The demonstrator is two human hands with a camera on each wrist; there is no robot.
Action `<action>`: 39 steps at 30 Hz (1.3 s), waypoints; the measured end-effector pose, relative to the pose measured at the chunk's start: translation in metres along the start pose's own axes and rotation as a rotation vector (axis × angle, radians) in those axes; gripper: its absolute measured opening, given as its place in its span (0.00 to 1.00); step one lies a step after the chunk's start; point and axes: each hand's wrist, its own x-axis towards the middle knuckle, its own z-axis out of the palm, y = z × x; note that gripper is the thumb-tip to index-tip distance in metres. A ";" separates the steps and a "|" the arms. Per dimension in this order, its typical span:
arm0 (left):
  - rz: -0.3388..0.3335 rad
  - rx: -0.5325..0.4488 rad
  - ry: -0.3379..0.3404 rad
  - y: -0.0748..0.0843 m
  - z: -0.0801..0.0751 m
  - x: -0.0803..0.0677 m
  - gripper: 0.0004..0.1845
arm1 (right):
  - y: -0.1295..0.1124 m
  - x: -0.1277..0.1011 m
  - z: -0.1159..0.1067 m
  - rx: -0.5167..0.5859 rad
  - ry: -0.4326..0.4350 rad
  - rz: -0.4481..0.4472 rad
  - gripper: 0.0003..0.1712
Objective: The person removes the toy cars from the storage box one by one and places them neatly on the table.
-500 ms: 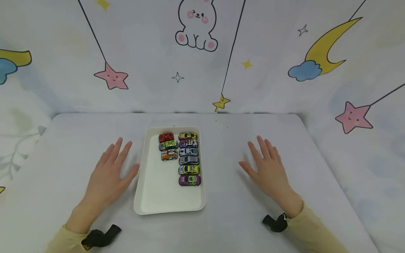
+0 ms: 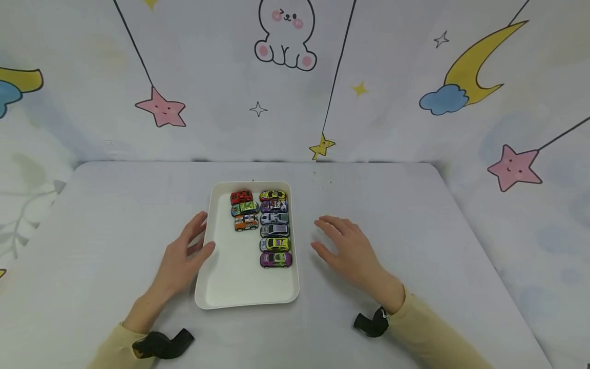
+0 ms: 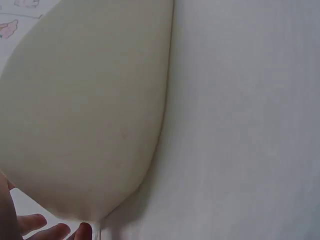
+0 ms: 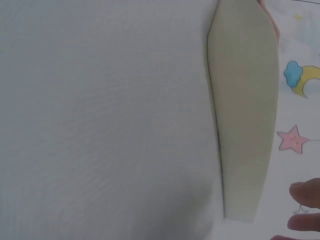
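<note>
- Tabletop [image 2: 415, 230]: pale, cloth-covered, flat; it carries everything listed. Patterned backdrop behind, with moon, stars and a rabbit drawing.
- Tray [image 2: 230, 287]: white, shallow, rounded corners, raised rim. It sits at the middle of the tabletop, nearer the front edge than the back. Judged rigid and light, probably smooth plastic, so somewhat slippery. Best held at the two long side rims, level, since the load inside is loose.
- Left hand [image 2: 184, 259]: fingers relaxed and spread, gripping nothing; the thumb lies at the tray's left rim, touching it or just short, I cannot tell which. The left wrist view shows the tray's outer wall close by.
- Right hand [image 2: 348, 251]: fingers loose and extended, holding nothing, just beside the tray's right rim but apart from it.
- Toy cars [image 2: 275, 228]: nine, small, brightly painted, in two columns in the tray's far half; six in the right column, three in the left column [image 2: 244, 209]. Judged hard, light and free-rolling; likely to shift if the tray tilts.
</note>
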 end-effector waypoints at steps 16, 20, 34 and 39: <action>0.008 -0.041 0.021 -0.008 0.012 -0.002 0.37 | -0.032 0.013 0.017 0.106 -0.057 -0.126 0.20; 0.005 -0.033 0.027 -0.008 0.012 -0.002 0.37 | -0.040 0.015 0.022 0.135 -0.055 -0.179 0.18; 0.008 -0.045 0.026 -0.010 0.015 -0.004 0.37 | -0.061 0.019 0.033 -0.001 -0.267 -0.242 0.18; -0.002 -0.033 0.028 -0.011 0.015 -0.004 0.38 | -0.063 0.018 0.035 -0.039 -0.291 -0.248 0.18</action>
